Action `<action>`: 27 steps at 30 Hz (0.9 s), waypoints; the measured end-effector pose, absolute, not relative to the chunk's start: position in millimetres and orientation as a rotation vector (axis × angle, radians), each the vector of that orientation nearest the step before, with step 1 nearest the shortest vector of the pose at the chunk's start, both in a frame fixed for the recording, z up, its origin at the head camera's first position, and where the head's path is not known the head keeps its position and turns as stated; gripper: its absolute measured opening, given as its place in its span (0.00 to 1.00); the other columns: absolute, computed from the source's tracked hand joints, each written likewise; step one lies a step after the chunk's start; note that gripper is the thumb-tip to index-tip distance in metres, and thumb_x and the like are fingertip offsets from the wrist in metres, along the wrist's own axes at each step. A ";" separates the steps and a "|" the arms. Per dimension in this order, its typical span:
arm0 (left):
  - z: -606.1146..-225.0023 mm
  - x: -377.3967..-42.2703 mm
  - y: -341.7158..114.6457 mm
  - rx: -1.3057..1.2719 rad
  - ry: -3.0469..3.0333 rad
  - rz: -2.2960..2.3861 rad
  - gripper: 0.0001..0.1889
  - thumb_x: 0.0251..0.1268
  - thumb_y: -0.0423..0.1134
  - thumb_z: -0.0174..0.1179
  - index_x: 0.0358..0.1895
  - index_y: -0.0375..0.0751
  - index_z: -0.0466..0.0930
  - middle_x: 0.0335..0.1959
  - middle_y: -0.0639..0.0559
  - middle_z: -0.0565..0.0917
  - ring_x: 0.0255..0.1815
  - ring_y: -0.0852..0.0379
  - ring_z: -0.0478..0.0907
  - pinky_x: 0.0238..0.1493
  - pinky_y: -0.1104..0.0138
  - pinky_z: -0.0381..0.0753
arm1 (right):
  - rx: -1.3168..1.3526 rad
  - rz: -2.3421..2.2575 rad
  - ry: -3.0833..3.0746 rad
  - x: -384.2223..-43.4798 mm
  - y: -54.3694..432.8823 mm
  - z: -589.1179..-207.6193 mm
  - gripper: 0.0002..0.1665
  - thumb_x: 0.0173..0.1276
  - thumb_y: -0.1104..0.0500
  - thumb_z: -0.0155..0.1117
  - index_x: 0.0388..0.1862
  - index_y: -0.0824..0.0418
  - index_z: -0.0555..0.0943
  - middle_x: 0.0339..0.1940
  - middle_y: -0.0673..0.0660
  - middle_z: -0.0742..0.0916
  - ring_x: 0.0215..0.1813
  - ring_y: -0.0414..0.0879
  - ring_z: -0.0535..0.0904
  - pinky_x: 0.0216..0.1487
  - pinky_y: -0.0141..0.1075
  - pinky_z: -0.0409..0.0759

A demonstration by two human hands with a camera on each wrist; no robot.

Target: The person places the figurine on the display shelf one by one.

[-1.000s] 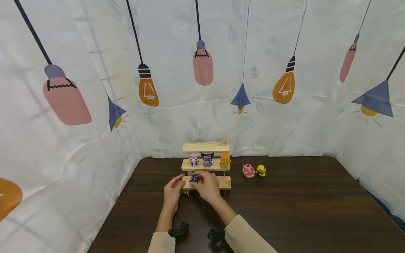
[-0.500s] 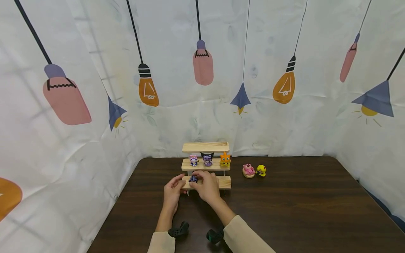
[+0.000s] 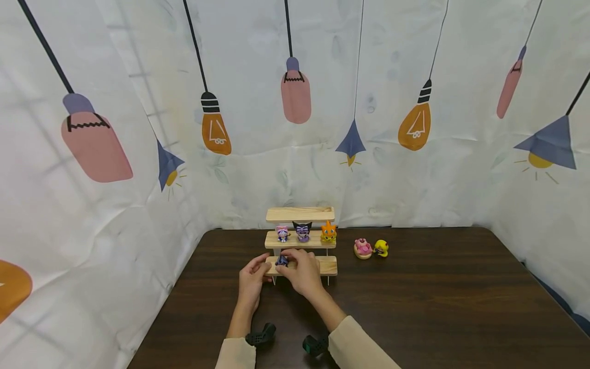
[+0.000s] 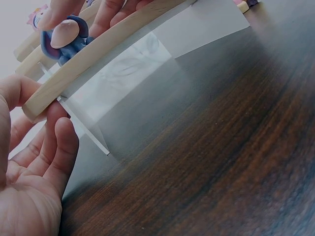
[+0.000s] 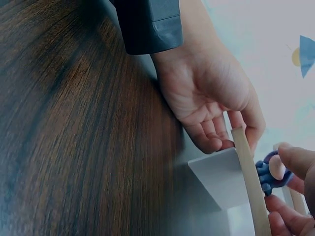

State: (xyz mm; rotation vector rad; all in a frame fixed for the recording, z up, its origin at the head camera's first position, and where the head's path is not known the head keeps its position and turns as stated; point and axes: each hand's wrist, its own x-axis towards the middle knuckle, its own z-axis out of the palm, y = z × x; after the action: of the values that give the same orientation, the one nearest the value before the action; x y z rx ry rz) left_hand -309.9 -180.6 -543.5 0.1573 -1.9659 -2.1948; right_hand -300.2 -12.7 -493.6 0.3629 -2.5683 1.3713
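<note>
A small blue figurine (image 3: pixel 281 261) with big ears and a pale, rounded face or snout stands near the left end of the bottom board (image 3: pixel 328 266) of a three-tier wooden display stand. My right hand (image 3: pixel 304 274) pinches this figurine between thumb and fingers; in the left wrist view the figurine (image 4: pixel 74 44) is upright on the wood. At the board's left end, my left hand (image 3: pixel 250 284) grips the stand, with fingers curled below the board in the left wrist view. A clear side support (image 4: pixel 88 130) drops from the board close to those fingers.
On the middle board (image 3: pixel 315 244) stand a pink-and-white figurine (image 3: pixel 282 234), a black-and-purple one (image 3: pixel 302 233) and an orange one (image 3: pixel 328 233). The top board (image 3: pixel 299 214) is behind. Right of the stand, a pink figurine (image 3: pixel 363 249) and a yellow one (image 3: pixel 381 248) sit on the dark table (image 3: pixel 438 307).
The blue figurine has shifted very slightly to the left, still between the right fingers. Both hands otherwise stay where they were.
</note>
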 end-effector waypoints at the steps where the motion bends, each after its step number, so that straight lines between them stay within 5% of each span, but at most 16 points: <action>1: -543.5 -309.9 -180.3 0.157 -1.967 -2.194 0.16 0.71 0.32 0.62 0.60 0.34 0.82 0.33 0.58 0.87 0.27 0.61 0.80 0.30 0.70 0.84 | 0.371 1.400 -2.556 -299.8 -11.0 -494.4 0.22 0.63 0.49 0.77 0.55 0.52 0.87 0.47 0.56 0.88 0.45 0.48 0.74 0.48 0.43 0.68; 8: -542.7 -308.9 -180.5 0.137 -1.967 -2.189 0.18 0.71 0.32 0.63 0.61 0.31 0.81 0.35 0.56 0.88 0.27 0.62 0.81 0.29 0.70 0.84 | 0.447 1.559 -2.498 -293.5 4.9 -496.3 0.22 0.66 0.49 0.75 0.55 0.56 0.85 0.48 0.58 0.86 0.49 0.49 0.81 0.49 0.41 0.81; 19: -541.7 -309.3 -176.9 0.154 -1.975 -2.170 0.17 0.71 0.32 0.62 0.60 0.32 0.82 0.40 0.49 0.88 0.27 0.61 0.81 0.29 0.69 0.84 | 0.724 1.739 -2.606 -291.5 54.9 -494.7 0.16 0.76 0.53 0.64 0.55 0.60 0.83 0.46 0.52 0.88 0.48 0.44 0.81 0.51 0.35 0.80; 27: -544.1 -310.3 -179.3 0.180 -1.989 -2.156 0.17 0.71 0.32 0.62 0.61 0.35 0.82 0.37 0.56 0.88 0.28 0.61 0.81 0.31 0.69 0.84 | 0.818 1.770 -2.627 -294.0 89.5 -486.8 0.16 0.76 0.53 0.63 0.55 0.59 0.83 0.47 0.56 0.88 0.46 0.44 0.81 0.48 0.32 0.81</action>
State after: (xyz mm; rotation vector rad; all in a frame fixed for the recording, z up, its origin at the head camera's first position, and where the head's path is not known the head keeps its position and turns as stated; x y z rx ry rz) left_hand -310.3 -179.3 -544.1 0.1795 -1.9893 -2.1559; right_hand -294.0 89.5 -486.8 0.8179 -2.6268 1.7704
